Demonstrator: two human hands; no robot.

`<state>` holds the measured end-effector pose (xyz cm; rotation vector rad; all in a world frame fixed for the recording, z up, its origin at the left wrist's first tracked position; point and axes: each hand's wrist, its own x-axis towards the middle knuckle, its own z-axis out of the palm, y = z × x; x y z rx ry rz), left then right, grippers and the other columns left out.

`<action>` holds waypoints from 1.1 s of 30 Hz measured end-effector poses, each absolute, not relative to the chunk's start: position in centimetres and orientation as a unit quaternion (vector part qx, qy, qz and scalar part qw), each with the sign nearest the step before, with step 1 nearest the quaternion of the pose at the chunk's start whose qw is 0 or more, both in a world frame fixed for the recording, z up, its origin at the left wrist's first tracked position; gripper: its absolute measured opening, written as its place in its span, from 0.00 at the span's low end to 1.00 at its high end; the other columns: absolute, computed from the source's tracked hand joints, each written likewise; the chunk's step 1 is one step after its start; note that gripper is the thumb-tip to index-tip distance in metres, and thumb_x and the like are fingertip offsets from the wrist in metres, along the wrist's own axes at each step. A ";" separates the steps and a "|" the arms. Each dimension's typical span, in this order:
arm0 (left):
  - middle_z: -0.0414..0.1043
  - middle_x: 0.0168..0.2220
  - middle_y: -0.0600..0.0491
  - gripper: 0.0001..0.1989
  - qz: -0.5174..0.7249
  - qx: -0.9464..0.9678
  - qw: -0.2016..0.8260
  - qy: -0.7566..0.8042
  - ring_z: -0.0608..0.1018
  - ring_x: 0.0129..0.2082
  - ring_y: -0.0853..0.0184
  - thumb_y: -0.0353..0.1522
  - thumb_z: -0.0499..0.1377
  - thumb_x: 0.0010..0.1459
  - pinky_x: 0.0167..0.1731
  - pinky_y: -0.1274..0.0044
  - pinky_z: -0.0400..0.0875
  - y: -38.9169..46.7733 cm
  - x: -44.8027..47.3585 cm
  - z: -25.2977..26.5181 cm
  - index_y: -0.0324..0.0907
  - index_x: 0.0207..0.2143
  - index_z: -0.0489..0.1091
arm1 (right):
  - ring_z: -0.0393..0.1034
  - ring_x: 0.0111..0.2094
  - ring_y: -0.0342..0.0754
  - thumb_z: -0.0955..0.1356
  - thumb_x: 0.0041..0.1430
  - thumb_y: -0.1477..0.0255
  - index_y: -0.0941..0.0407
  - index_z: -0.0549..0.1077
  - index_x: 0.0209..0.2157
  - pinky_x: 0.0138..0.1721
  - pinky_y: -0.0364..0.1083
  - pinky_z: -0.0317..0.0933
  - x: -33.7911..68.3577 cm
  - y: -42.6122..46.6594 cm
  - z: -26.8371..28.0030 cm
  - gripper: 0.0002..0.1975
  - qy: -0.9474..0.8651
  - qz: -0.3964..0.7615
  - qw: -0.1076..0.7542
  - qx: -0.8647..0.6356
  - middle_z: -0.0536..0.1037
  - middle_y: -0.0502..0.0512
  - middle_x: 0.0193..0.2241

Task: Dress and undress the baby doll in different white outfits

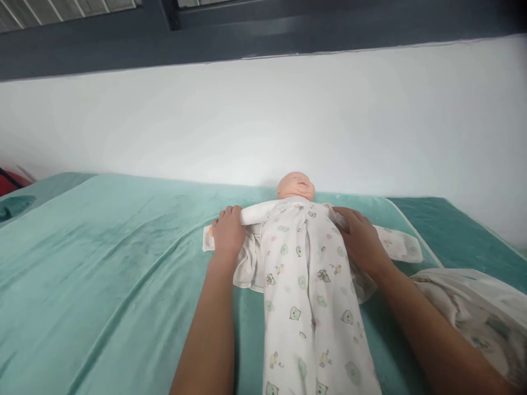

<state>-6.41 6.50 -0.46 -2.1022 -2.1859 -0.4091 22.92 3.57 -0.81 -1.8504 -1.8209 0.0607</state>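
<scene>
A baby doll [295,186] lies on its back on a green sheet, its head toward the wall. A white baby gown [308,263] printed with small green and yellow figures covers its body. My left hand [229,230] is closed round the sleeve on the left side, with the sleeve's end showing past my fingers. At the opposite shoulder, my right hand [362,238] has its fingers curled on the gown's edge; the fingertips are partly hidden in the cloth. Beyond that hand a printed sleeve [399,245] lies flat on the sheet.
The green sheet [123,274] is wrinkled at the left. Bunched white printed cloth [477,312] lies at the lower right, beside my forearm. A white wall [185,126] stands behind the doll, below a dark window frame [267,30]. Something red [10,184] shows at the far left.
</scene>
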 end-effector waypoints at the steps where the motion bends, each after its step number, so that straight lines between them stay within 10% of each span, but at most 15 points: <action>1: 0.70 0.51 0.46 0.21 -0.130 -0.689 0.040 -0.712 0.70 0.52 0.55 0.22 0.49 0.56 0.51 0.60 0.65 6.5 -6.3 -0.5 0.45 0.50 0.65 | 0.66 0.53 0.59 0.61 0.56 0.74 0.51 0.68 0.56 0.52 0.56 0.60 23.3 3.3 -1.3 0.25 -0.678 0.023 0.265 -0.685 0.73 0.57 0.54; 6: 0.58 0.64 0.45 0.37 -0.131 -0.699 -0.002 -0.703 0.61 0.63 0.51 0.18 0.48 0.49 0.61 0.45 0.48 6.5 -5.6 0.2 0.46 0.62 0.56 | 0.69 0.52 0.57 0.58 0.54 0.77 0.52 0.70 0.53 0.51 0.53 0.61 25.4 3.3 -1.9 0.26 -0.621 0.040 0.324 -0.713 0.73 0.56 0.55; 13: 0.67 0.59 0.56 0.22 -0.311 -0.742 -0.194 -0.561 0.69 0.59 0.67 0.28 0.46 0.62 0.58 0.73 0.64 3.1 -0.4 5.8 0.49 0.56 0.65 | 0.70 0.48 0.56 0.60 0.57 0.70 0.53 0.71 0.53 0.46 0.51 0.60 26.6 4.4 -2.2 0.22 -0.556 0.100 0.351 -0.747 0.77 0.57 0.50; 19: 0.75 0.51 0.51 0.17 -0.131 -0.894 -0.095 -0.417 0.72 0.54 0.62 0.33 0.48 0.66 0.62 0.66 0.57 3.2 7.2 8.1 0.45 0.49 0.73 | 0.71 0.46 0.57 0.60 0.59 0.67 0.52 0.70 0.52 0.42 0.49 0.57 26.1 4.2 -1.2 0.20 -0.539 0.121 0.308 -0.774 0.79 0.58 0.45; 25: 0.78 0.42 0.47 0.13 0.121 -0.906 -0.040 -0.403 0.79 0.40 0.59 0.27 0.55 0.57 0.40 0.71 0.71 7.7 14.0 7.5 0.42 0.43 0.75 | 0.71 0.46 0.56 0.57 0.62 0.69 0.53 0.71 0.50 0.40 0.48 0.55 26.4 4.3 -1.3 0.18 -0.554 0.113 0.295 -0.770 0.80 0.59 0.41; 33: 0.75 0.50 0.38 0.15 0.152 -0.906 0.003 -0.395 0.76 0.50 0.51 0.28 0.58 0.56 0.48 0.61 0.69 9.5 18.1 4.2 0.39 0.46 0.74 | 0.72 0.47 0.56 0.55 0.65 0.71 0.54 0.69 0.53 0.41 0.48 0.55 26.6 4.4 -1.1 0.20 -0.548 0.131 0.285 -0.776 0.80 0.60 0.42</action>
